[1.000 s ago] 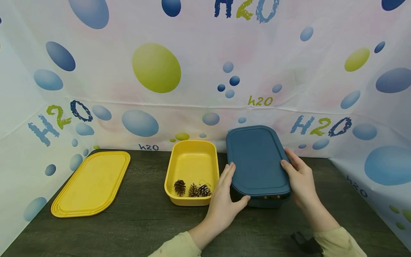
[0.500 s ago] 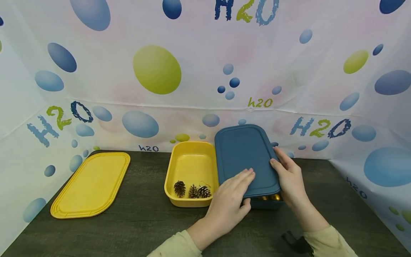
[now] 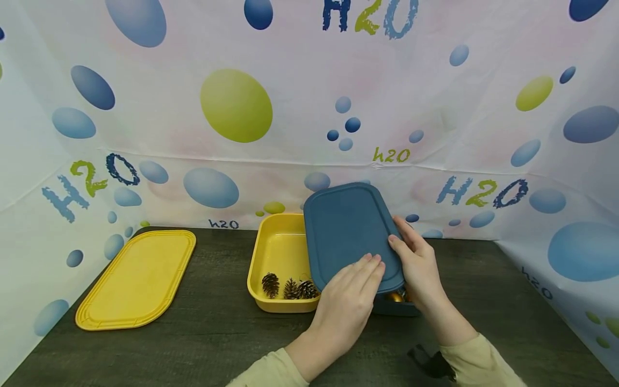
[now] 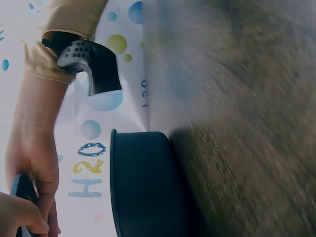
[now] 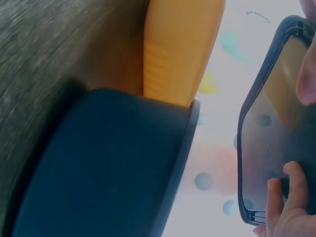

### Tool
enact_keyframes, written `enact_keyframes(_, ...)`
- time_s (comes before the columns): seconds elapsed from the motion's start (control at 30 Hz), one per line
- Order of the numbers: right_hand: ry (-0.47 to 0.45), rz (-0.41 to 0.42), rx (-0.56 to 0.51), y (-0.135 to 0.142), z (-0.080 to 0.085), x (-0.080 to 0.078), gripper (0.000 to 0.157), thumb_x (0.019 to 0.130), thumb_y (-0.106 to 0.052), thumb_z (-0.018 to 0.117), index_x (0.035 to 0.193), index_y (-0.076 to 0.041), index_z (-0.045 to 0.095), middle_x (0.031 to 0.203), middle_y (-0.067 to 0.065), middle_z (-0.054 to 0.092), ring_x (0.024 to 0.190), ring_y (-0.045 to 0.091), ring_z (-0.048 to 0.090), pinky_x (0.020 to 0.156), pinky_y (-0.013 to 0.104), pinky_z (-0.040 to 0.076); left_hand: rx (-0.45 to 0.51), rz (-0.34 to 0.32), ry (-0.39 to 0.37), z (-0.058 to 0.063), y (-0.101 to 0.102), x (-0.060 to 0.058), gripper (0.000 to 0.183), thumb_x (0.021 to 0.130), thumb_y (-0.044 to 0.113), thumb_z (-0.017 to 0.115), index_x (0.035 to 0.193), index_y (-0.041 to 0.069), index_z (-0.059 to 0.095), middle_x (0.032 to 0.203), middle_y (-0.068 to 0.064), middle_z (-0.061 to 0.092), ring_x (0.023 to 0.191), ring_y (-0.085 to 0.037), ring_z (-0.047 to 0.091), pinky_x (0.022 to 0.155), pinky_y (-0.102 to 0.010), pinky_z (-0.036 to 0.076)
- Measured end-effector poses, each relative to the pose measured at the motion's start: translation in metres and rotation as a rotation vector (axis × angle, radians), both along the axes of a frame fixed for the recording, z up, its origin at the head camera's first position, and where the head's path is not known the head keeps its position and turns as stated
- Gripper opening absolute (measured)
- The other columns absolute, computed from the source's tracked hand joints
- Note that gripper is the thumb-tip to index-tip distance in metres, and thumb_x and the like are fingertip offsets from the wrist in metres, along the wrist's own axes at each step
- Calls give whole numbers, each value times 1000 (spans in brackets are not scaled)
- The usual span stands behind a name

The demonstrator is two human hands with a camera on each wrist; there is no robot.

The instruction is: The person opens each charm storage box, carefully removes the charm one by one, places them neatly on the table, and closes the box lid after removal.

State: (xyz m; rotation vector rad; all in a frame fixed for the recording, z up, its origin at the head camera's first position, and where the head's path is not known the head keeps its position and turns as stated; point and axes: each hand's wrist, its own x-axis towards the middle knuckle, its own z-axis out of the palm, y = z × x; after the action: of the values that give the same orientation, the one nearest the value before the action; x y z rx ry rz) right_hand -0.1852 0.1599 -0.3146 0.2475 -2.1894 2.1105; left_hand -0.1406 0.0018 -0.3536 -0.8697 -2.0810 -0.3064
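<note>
A blue lid (image 3: 348, 231) is held up between both hands, tilted over the blue container (image 3: 394, 308) and the right side of the yellow container (image 3: 285, 306). My left hand (image 3: 344, 306) lies with its fingers across the lid's near corner; in the right wrist view its thumb (image 5: 308, 74) is against the underside. The right hand (image 3: 422, 269) grips the lid's right edge, thumb on top, fingers (image 5: 295, 190) underneath. Shiny gold items (image 3: 396, 296) peek out of the blue container; the lid hides most of its inside.
Several small pine cones (image 3: 292, 289) lie in the near end of the yellow container. A yellow lid (image 3: 137, 279) rests flat on the dark table (image 3: 203, 344) at the left. A patterned cloth (image 3: 290, 54) hangs behind and along both sides.
The blue lid has lifted off the blue container and shifted left, uncovering gold items. The right hand moved left with it; the left thumb went from beside the lid to beneath it.
</note>
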Motion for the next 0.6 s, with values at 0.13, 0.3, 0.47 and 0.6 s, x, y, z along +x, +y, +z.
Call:
enact_keyframes(0.13,6,8,-16,-6,1,0,53,102,-19,48,151,-11,29,154,7,27,136,24,34,95,19,43,-32,34,86,-1,-2,-2,40,85,2,70,124,1,62,128,-12,59,123,-21,52,103,-29,40)
enact_keyframes(0.3,36,46,-81,-12,0,0,53,102,-24,47,150,-11,30,152,7,31,136,21,34,96,20,43,-66,60,265,3,-4,-4,31,101,0,40,116,1,67,119,-12,64,116,-21,58,99,-29,43)
enact_keyframes(0.47,182,212,-281,-15,-3,0,57,105,-36,29,152,-4,20,156,12,21,132,15,40,98,23,42,8,40,377,14,-8,-2,35,103,-2,34,109,-2,68,112,-14,67,109,-22,62,93,-28,48)
enact_keyframes(0.6,220,313,-397,-20,-9,-1,56,105,-39,18,151,-7,25,151,11,31,124,14,48,99,26,43,127,-10,359,20,-13,-1,30,102,-2,36,113,-6,64,115,-17,65,110,-23,62,93,-29,48)
